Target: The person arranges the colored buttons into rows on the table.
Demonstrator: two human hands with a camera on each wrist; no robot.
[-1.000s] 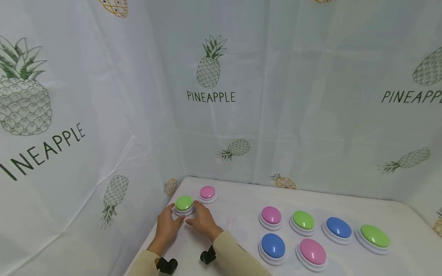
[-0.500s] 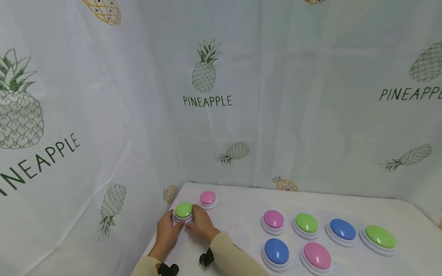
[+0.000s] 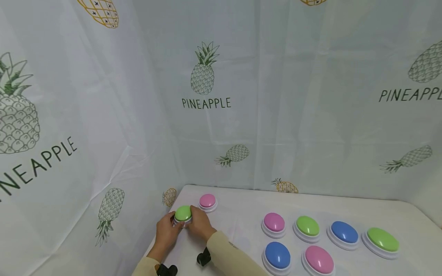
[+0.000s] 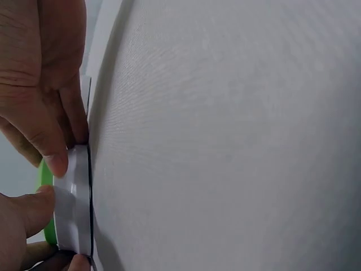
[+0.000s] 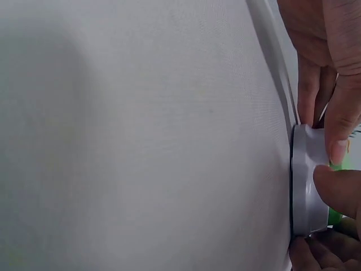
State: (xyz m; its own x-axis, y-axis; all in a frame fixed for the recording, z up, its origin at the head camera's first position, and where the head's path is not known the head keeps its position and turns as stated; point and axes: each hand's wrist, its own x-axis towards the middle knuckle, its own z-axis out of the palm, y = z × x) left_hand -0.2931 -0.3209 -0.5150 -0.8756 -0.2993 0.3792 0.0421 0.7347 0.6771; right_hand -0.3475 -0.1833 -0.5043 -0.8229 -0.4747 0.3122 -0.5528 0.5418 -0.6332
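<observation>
A round push button with a green dome (image 3: 183, 213) and a white base lies near the table's left edge. My left hand (image 3: 166, 232) grips its base from the left, thumb at the front. From the right, my right hand (image 3: 201, 225) holds the same base, fingers at its far side and thumb at the front. Both wrist views show fingers and thumbs around the white base (image 4: 72, 209), whose underside appears to rest on the white table surface (image 5: 169, 141). Just behind it stands a pink push button (image 3: 207, 200), apart from the hands.
To the right are several more push buttons: a pink one (image 3: 274, 222), green ones (image 3: 307, 226) (image 3: 383, 239), blue ones (image 3: 344, 232) (image 3: 277, 255) and another pink one (image 3: 319, 260). A pineapple-print curtain (image 3: 290, 96) borders the table (image 3: 238, 207).
The head view has tilted slightly upward. My hands have drawn closer in around the green button, thumbs now nearer each other. The button has hardly shifted against the pink one behind it.
</observation>
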